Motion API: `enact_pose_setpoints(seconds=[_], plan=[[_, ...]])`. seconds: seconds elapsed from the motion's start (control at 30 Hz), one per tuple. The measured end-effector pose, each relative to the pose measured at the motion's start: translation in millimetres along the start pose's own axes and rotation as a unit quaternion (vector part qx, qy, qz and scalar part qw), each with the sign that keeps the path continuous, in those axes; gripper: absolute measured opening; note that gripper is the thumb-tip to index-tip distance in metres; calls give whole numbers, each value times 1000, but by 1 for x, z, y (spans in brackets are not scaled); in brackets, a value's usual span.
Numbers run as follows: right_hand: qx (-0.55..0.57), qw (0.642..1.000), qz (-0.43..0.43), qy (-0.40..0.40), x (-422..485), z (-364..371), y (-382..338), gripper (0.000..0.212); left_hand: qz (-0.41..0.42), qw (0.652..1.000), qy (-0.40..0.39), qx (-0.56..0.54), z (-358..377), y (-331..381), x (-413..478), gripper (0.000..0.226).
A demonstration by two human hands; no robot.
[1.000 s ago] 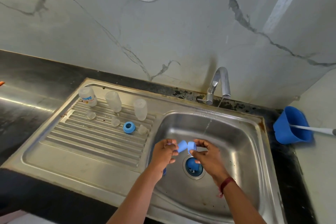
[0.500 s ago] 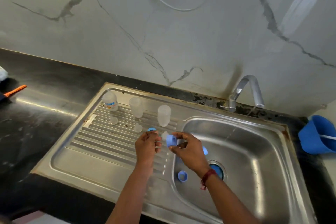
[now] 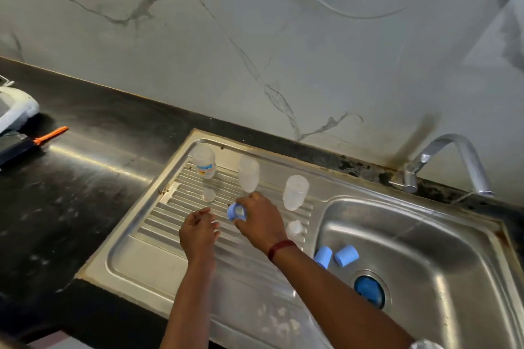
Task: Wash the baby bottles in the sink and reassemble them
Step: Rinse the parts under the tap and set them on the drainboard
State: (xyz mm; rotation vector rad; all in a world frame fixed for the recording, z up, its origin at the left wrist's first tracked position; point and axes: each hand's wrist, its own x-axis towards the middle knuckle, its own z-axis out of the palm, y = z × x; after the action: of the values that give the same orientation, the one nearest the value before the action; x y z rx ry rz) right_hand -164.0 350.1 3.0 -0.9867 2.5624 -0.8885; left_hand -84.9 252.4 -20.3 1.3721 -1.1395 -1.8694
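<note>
Three clear baby bottles stand upside down on the steel drainboard point(image 3: 158, 252): one with a printed label point(image 3: 204, 161), a middle one point(image 3: 248, 174) and a right one point(image 3: 295, 192). My right hand point(image 3: 259, 222) grips a blue collar ring with a clear teat in it point(image 3: 237, 211) over the ribs. My left hand point(image 3: 198, 231) hovers beside it, fingers loosely curled, holding nothing. A loose clear teat point(image 3: 209, 195) sits behind my left hand, another point(image 3: 295, 227) by the basin edge. Two blue caps point(image 3: 323, 256) point(image 3: 346, 255) lie in the sink basin point(image 3: 425, 249).
The faucet point(image 3: 450, 161) arches over the basin's back rim. A blue strainer point(image 3: 368, 289) sits in the drain. On the black counter at far left lie an orange-handled tool point(image 3: 51, 133) and a white object point(image 3: 14, 110).
Both hands moved left from over the basin to the drainboard. The right hand now holds a blue ring with a teat; two blue caps lie in the basin. The view panned left.
</note>
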Motion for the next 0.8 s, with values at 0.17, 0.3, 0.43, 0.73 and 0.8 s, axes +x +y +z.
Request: enact_pose_setpoints(seconds=[0.17,0.3,0.43,0.73,0.8], plan=[[-20,1000,1,-7,28,20,-16,22,17,998,49,-24,-3,2,8,13],[-47,999,10,-16,41,36,-20,14,7,998,57,-26,-4,-1,14,15],[-60,998,24,-6,48,46,-18,14,2,997,67,-24,-6,-7,17,15],[-40,999,37,6,57,58,-15,11,11,998,62,-24,-6,-8,13,13],[-29,999,33,19,53,54,-14,12,13,998,61,-17,-5,-7,13,13]])
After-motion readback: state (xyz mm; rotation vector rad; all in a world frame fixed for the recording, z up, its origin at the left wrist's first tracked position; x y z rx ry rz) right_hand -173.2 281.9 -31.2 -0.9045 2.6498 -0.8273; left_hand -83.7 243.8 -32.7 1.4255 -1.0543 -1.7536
